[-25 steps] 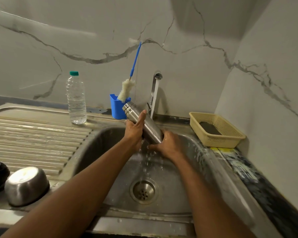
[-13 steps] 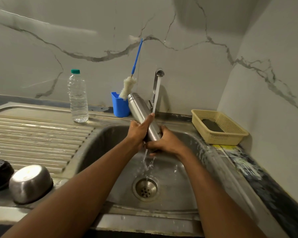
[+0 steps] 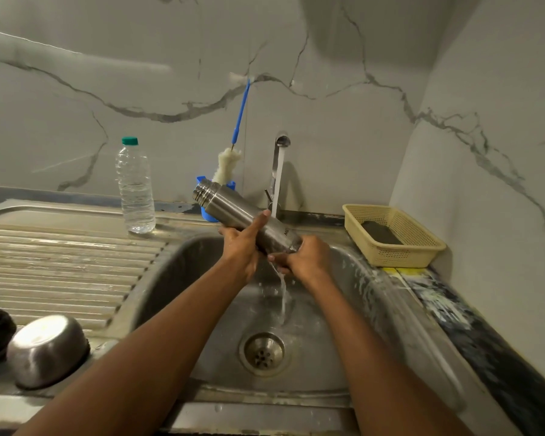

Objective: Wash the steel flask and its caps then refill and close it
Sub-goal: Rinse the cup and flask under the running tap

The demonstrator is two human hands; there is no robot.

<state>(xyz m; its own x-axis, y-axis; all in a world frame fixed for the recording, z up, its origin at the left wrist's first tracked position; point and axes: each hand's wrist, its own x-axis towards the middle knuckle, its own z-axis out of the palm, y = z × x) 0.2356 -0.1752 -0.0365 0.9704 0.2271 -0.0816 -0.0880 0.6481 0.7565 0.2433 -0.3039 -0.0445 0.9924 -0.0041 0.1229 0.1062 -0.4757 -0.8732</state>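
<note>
Both hands are grasping the steel flask (image 3: 233,209) over the sink (image 3: 177,272), tilted, open neck pointing far left. The left hand (image 3: 243,247) is wrapping its middle, the right hand (image 3: 302,254) its base (tap (image 3: 280,165) water is running onto it).

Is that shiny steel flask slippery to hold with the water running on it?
Probably. The steel flask looks smooth and wet under the tap stream, so it may slide. Maybe that is why the left hand and right hand both hold it. Being round, it would likely roll if put down.
</note>
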